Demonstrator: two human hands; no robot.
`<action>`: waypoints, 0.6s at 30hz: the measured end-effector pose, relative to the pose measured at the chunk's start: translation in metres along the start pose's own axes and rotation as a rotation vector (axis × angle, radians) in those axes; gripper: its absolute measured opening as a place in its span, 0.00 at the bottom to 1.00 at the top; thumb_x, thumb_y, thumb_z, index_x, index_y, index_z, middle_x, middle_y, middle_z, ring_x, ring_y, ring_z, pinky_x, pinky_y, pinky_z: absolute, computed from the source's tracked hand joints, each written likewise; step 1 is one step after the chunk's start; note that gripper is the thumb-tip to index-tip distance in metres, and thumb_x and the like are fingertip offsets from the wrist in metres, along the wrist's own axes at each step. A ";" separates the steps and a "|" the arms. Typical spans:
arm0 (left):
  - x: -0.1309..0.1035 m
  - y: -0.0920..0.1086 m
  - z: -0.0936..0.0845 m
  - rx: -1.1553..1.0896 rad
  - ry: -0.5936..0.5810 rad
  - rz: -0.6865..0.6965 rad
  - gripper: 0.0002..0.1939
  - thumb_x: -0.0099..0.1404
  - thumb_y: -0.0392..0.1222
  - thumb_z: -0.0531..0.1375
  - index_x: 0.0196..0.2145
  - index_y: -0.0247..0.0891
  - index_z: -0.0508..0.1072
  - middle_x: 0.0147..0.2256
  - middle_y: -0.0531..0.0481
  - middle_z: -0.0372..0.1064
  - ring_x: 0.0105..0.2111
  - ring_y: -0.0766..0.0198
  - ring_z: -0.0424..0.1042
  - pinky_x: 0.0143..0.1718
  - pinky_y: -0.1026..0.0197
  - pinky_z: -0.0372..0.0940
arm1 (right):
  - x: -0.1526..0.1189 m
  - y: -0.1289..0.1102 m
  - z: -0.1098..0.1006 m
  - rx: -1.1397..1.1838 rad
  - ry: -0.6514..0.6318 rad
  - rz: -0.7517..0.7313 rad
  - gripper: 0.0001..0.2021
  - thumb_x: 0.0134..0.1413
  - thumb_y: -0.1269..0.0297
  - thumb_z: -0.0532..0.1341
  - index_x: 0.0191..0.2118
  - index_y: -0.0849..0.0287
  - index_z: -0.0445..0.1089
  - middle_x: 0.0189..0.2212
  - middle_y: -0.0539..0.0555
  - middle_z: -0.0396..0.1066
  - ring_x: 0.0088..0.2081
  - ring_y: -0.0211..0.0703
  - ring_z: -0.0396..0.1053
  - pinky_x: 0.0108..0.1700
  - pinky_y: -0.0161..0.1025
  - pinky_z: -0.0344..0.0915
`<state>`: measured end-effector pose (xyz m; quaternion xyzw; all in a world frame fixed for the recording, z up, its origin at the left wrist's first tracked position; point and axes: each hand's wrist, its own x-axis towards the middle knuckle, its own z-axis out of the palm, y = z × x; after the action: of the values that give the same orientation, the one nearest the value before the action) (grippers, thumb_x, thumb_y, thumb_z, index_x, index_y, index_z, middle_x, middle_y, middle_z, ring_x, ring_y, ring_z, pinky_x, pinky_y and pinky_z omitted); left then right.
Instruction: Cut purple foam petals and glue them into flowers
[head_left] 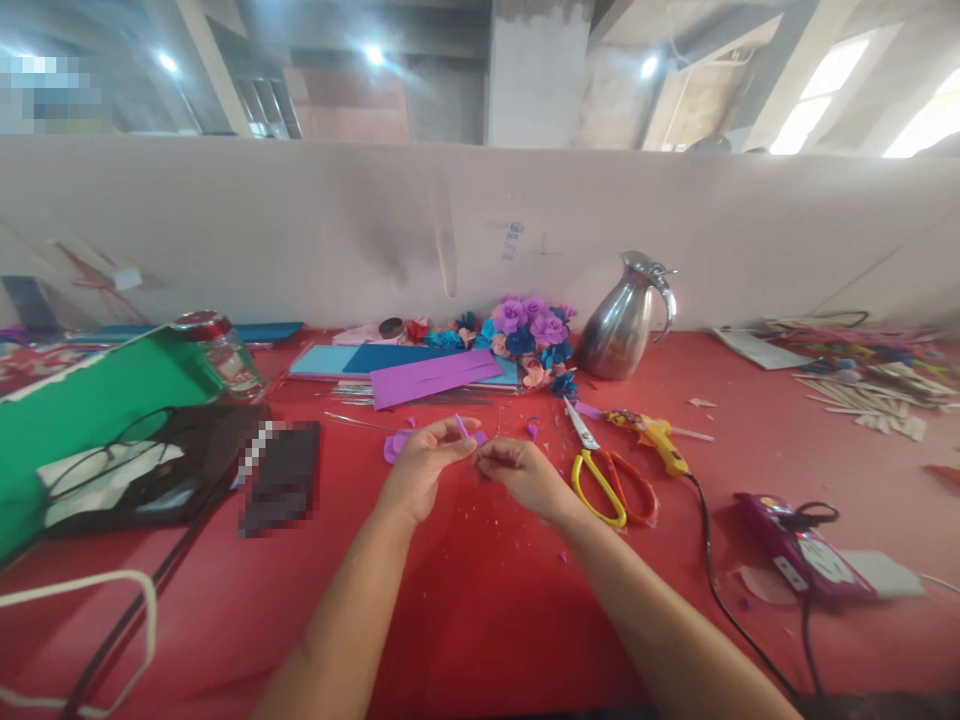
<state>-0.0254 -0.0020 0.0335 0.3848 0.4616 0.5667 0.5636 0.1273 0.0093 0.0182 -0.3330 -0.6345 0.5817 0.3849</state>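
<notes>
Close together over the red table, my two hands meet near the middle of the head view. My left hand pinches a small purple paper piece between thumb and fingers. The fingers of my right hand are pressed together just beside it, at the piece's right side; what they hold is too small to make out. More purple paper pieces lie behind my left hand. A purple paper strip rests on blue sheets beyond the hands. Scissors with yellow and red handles lie right of my right hand.
Paper flowers and a steel jug stand at the back. A yellow glue gun and a purple power strip with cables lie right. On the left are a glass jar, a dark bag and a green board.
</notes>
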 end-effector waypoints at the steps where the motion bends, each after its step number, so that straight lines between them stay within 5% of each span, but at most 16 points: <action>1: 0.000 0.000 0.000 0.008 -0.008 0.005 0.14 0.40 0.40 0.71 0.29 0.38 0.79 0.28 0.50 0.71 0.29 0.66 0.63 0.35 0.62 0.57 | 0.000 0.000 0.000 0.006 -0.001 -0.003 0.05 0.48 0.67 0.58 0.27 0.60 0.69 0.22 0.48 0.68 0.27 0.36 0.65 0.36 0.36 0.62; 6: 0.000 -0.001 0.000 -0.004 -0.007 0.053 0.08 0.42 0.40 0.70 0.21 0.37 0.76 0.28 0.51 0.70 0.29 0.67 0.63 0.34 0.62 0.57 | 0.001 0.002 0.000 0.011 -0.006 -0.011 0.04 0.47 0.69 0.58 0.27 0.59 0.69 0.21 0.48 0.68 0.26 0.36 0.64 0.35 0.36 0.62; 11: 0.000 -0.001 0.002 -0.029 0.024 0.076 0.12 0.38 0.38 0.71 0.14 0.36 0.69 0.25 0.53 0.67 0.27 0.68 0.63 0.32 0.63 0.57 | 0.001 0.003 0.001 0.019 -0.020 0.002 0.03 0.46 0.68 0.59 0.28 0.59 0.69 0.22 0.48 0.68 0.26 0.36 0.65 0.35 0.36 0.62; 18: 0.001 0.000 0.002 -0.004 0.012 0.024 0.12 0.39 0.42 0.71 0.24 0.36 0.77 0.25 0.50 0.71 0.27 0.67 0.64 0.31 0.63 0.57 | 0.001 0.003 0.002 0.080 0.017 -0.012 0.06 0.45 0.63 0.61 0.29 0.60 0.69 0.22 0.48 0.70 0.26 0.36 0.66 0.35 0.37 0.63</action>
<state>-0.0235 -0.0005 0.0341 0.3860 0.4592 0.5765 0.5548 0.1255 0.0095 0.0157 -0.3186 -0.6094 0.6015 0.4066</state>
